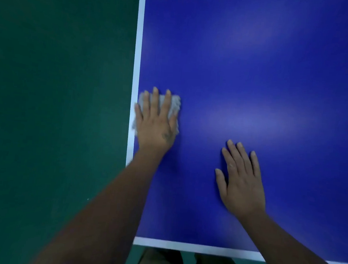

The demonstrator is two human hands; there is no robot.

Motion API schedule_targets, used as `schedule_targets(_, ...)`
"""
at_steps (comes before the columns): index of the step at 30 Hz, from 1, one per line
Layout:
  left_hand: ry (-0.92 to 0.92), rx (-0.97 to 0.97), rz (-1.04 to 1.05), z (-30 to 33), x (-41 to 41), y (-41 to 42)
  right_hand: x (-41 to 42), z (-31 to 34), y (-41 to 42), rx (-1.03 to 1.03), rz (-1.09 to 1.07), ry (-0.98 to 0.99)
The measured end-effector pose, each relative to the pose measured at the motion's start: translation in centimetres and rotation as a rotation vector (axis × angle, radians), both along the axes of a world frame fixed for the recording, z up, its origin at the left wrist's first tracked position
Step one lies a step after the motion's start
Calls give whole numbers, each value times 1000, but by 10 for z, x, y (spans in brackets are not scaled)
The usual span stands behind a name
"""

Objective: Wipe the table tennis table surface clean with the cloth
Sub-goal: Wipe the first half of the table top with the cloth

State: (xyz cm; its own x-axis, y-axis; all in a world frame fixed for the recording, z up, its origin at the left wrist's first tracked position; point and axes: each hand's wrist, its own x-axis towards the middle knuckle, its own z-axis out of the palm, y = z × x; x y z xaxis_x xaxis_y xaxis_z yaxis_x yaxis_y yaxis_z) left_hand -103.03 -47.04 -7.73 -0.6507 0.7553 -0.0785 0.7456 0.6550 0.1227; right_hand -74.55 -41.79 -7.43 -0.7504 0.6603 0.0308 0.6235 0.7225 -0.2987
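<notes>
I'm pressing my left hand point(157, 122) flat, fingers straight, on the soft, limp cloth point(174, 105) beside the table point(256, 76) edge; my right hand point(241, 178) is resting open, holding nothing.

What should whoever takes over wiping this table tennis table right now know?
Left hand: flat, fingers straight, pressing the grey cloth onto the table at its left white edge line.
Right hand: flat on the bare blue surface, holding nothing.
Done: cannot tell from this view which areas are wiped.
Left: wipe on across the surface to the right and farther up.
</notes>
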Motion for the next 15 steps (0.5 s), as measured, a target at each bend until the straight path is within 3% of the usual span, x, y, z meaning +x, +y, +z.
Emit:
schedule_targets(4, 15, -16, 94, -3, 6, -34, 2, -2, -2, -5, -6, 12)
schedule_targets(11, -113, -54, 282, 16, 163, -174, 32, 7, 4, -74, 20, 163)
schedule_targets(15, -87, -76, 311, 13, 170, -170, 92, 14, -3, -63, -96, 122)
